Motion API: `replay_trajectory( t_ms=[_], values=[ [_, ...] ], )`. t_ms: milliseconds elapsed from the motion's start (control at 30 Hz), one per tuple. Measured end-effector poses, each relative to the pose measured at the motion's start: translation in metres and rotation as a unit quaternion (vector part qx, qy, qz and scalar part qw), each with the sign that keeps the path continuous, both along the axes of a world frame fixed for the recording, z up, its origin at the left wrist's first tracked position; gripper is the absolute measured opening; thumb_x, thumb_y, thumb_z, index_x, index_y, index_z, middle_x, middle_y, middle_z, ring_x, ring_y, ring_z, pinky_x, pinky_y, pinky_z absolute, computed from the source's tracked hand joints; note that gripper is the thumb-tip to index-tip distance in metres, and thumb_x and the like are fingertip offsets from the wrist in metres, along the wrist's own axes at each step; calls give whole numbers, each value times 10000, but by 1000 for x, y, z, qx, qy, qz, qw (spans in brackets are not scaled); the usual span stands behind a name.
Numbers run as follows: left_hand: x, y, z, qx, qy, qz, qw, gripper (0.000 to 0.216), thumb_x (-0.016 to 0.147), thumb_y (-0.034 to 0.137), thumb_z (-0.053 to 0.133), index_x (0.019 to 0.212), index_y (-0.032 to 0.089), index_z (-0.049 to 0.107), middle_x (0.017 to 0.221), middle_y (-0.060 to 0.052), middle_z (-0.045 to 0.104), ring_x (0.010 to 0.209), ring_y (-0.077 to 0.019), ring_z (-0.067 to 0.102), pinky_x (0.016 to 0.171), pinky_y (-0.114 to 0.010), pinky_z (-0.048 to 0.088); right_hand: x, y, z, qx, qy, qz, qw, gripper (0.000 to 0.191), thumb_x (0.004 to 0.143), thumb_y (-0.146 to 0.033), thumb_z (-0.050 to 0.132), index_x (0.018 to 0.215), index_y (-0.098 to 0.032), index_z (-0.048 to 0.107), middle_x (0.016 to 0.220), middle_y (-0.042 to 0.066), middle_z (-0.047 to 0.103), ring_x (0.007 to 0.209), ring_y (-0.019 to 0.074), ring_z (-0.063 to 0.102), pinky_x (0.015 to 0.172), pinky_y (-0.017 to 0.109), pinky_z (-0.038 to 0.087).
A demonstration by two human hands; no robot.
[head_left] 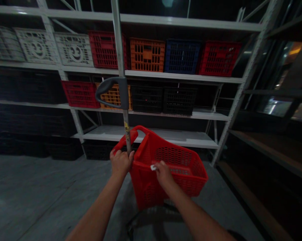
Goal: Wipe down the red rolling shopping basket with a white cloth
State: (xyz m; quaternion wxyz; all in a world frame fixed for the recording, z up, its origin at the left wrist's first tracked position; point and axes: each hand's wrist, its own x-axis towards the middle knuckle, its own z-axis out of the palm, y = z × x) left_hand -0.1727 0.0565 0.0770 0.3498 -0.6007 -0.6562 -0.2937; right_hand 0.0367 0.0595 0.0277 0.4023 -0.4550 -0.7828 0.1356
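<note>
A red plastic shopping cart point(151, 187) stands in front of me, its mesh basket pointing right. My left hand point(122, 162) is closed at the cart's red handle point(123, 142), at the lower end of an upright metal pole point(119, 50). That pole has a dark grey loop grip point(124, 93) and a yellow sticker low down. Whether the hand also clasps the pole, I cannot tell. Over the cart's near side rim, my right hand point(164, 172) pinches a small white piece, perhaps cloth or paper point(153, 167). The basket floor shows only partly.
Behind the cart, a white metal shelving rack point(183, 21) holds several plastic crates, including an orange crate point(147, 55), a blue crate point(182, 57) and black crates point(147, 98). Dark shelves point(274, 150) line the right side. Grey concrete floor point(40, 194) stretches to the left.
</note>
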Motion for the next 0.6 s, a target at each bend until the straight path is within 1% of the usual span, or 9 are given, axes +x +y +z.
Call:
replay_trajectory(
  t_ms=[67, 100, 167, 233, 367, 433, 500, 533, 600],
  values=[
    [-1, 3, 0, 6, -2, -3, 1000, 456, 819, 436, 340, 591, 154, 616, 568, -66, 606, 698, -206, 517, 890, -413, 229, 28, 0, -12, -7, 10, -37, 999, 329, 669, 34, 425, 802, -172, 643, 801, 42, 546, 762, 141, 505, 678, 210, 376],
    [-1, 4, 0, 9, -3, -4, 1000, 456, 819, 436, 339, 593, 152, 615, 570, -68, 605, 702, -208, 517, 890, -416, 226, 34, 1, -15, -10, 14, -54, 998, 324, 670, 31, 425, 799, -169, 644, 800, 46, 547, 760, 144, 505, 678, 214, 376],
    [1, 5, 0, 10, -6, -8, 1000, 457, 818, 433, 337, 591, 150, 615, 573, -73, 604, 700, -211, 516, 889, -422, 222, 30, 3, -12, -21, 14, -70, 997, 298, 684, 14, 432, 774, -170, 649, 772, 43, 544, 732, 143, 505, 664, 215, 374],
    [5, 4, 1, 5, -8, -11, 1000, 460, 817, 428, 334, 588, 146, 616, 569, -78, 603, 695, -213, 517, 888, -427, 221, 3, 6, 1, -22, 15, -60, 998, 269, 709, -17, 445, 772, -176, 653, 756, 36, 542, 716, 137, 505, 659, 209, 370],
    [8, 2, 3, -8, -8, -2, 1000, 477, 817, 433, 325, 593, 137, 624, 563, -87, 606, 704, -223, 523, 891, -433, 219, -66, 10, 32, -1, 20, -7, 1000, 223, 744, -84, 470, 839, -181, 647, 790, 32, 553, 734, 129, 507, 677, 201, 370],
    [7, 2, 4, -16, -7, -1, 1000, 484, 817, 435, 319, 596, 135, 627, 557, -89, 604, 713, -227, 524, 888, -432, 219, -81, 11, 38, -4, 13, 6, 1000, 209, 738, -90, 481, 831, -176, 648, 792, 33, 558, 737, 129, 509, 684, 199, 370],
    [4, 2, 5, -26, -9, -5, 1000, 486, 818, 433, 311, 602, 136, 630, 560, -90, 606, 718, -228, 523, 882, -431, 221, -72, 12, 33, -8, 2, 3, 1000, 209, 726, -75, 482, 803, -172, 650, 797, 35, 566, 741, 127, 513, 687, 197, 369],
    [3, 3, 5, -31, -11, -7, 999, 487, 819, 432, 307, 606, 137, 630, 569, -91, 609, 724, -229, 523, 879, -432, 221, -59, 12, 27, -13, -5, -6, 1000, 214, 720, -64, 479, 792, -170, 651, 800, 36, 571, 740, 125, 516, 685, 195, 368],
    [0, 4, 5, -39, -13, -9, 999, 493, 822, 440, 299, 614, 139, 630, 586, -92, 615, 736, -232, 522, 874, -434, 223, -19, 15, 12, -37, -19, -43, 998, 218, 718, -55, 475, 774, -162, 656, 793, 44, 581, 726, 125, 522, 664, 193, 368]
  ],
)
